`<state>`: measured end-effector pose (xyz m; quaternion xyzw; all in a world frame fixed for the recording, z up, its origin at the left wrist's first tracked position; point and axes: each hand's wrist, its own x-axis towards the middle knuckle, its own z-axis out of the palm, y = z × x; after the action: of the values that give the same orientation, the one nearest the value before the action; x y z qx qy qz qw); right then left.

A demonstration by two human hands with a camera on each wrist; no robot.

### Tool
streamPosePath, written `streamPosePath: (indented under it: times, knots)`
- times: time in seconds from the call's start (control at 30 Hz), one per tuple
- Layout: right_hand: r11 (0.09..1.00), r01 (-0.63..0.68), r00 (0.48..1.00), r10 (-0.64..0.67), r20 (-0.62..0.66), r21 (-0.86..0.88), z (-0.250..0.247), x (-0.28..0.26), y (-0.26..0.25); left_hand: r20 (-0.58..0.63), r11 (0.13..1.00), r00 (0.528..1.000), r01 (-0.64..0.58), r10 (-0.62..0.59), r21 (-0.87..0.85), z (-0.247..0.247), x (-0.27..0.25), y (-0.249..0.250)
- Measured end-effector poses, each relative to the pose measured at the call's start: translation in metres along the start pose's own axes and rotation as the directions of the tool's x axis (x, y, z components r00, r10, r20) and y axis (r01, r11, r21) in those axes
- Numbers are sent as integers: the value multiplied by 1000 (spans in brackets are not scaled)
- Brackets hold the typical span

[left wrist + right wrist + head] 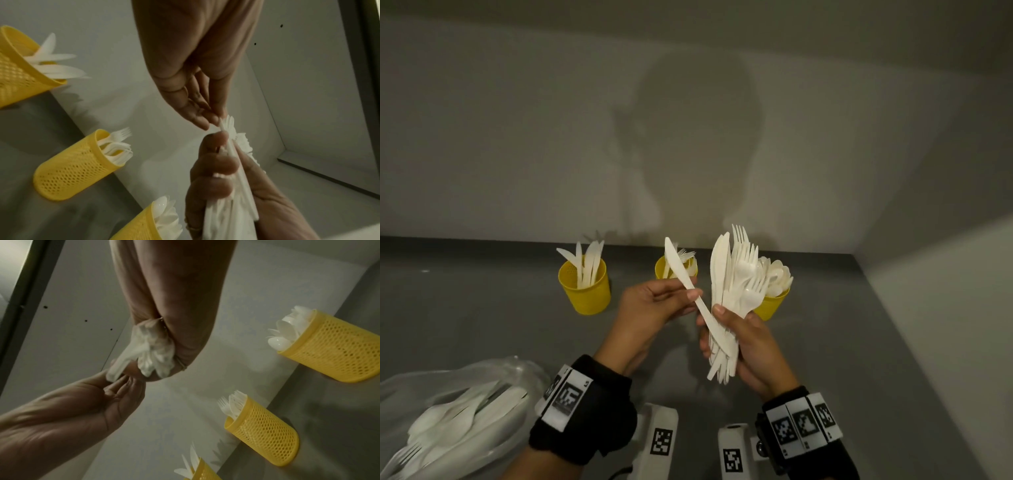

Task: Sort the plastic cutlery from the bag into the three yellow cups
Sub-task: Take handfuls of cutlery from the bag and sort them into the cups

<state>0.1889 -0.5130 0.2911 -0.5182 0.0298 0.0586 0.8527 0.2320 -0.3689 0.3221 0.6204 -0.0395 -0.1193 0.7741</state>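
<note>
In the middle of the head view the right hand (746,346) is raised above the grey table (482,308) with its fingers wrapped around a thick bundle of white plastic cutlery (732,284), handles down, fork tines and knife blades pointing up. The left hand (654,305) comes from the lower left and pinches the handle of one knife (681,274) between thumb and fingertips. This knife leans to the upper left, and its lower end is still inside the bundle.

Both wrists wear black bands with square black-and-white coded markers; the only letters I can read there are "LS", on the left band.

Three yellow cups stand near the wall. Their walls are a plastic mesh with small holes. The left cup (585,287) holds knives, the middle cup (664,269) forks, the right cup (774,305) spoons. At the lower left lies a clear, crinkled bag (448,387) with more cutlery.
</note>
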Motion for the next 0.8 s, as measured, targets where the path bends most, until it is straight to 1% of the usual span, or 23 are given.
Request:
streamPosePath:
  times: [0.1, 0.17, 0.23, 0.27, 0.33, 0.4, 0.53, 0.67, 0.8]
  knots:
    - [997, 17, 1000, -18, -16, -70, 8, 4, 4, 37, 998, 999, -21, 19, 56, -9, -2, 3]
    - [988, 28, 999, -34, -37, -151, 12, 7, 8, 61, 989, 997, -57, 49, 135, -11, -3, 3]
    - [970, 44, 997, -57, -46, -241, 14, 10, 9, 46, 976, 997, -74, 66, 206, -13, -1, 0]
    - [959, 49, 997, -61, -37, -280, 15, 12, 9, 27, 977, 998, -64, 60, 203, -14, 0, -1]
    - [943, 45, 997, -62, -41, -330, 19, 13, 8, -1, 992, 1000, -18, 18, 122, -16, 2, -3]
    - [945, 18, 997, -41, -65, -327, 25, 14, 8, -24, 999, 1000, 6, -5, 44, -18, 3, -5]
    - [951, -17, 995, -14, -96, -309, 36, 17, 10, -57, 999, 998, 19, -21, -36, -24, 1, -9]
    - [949, -16, 996, -14, -93, -314, 42, 20, 17, -43, 999, 999, 4, -2, 33, -29, 0, -10]
    - [958, -12, 985, -37, -168, -285, 46, 29, 27, -73, 999, 997, 26, -25, 20, -37, 3, -9]
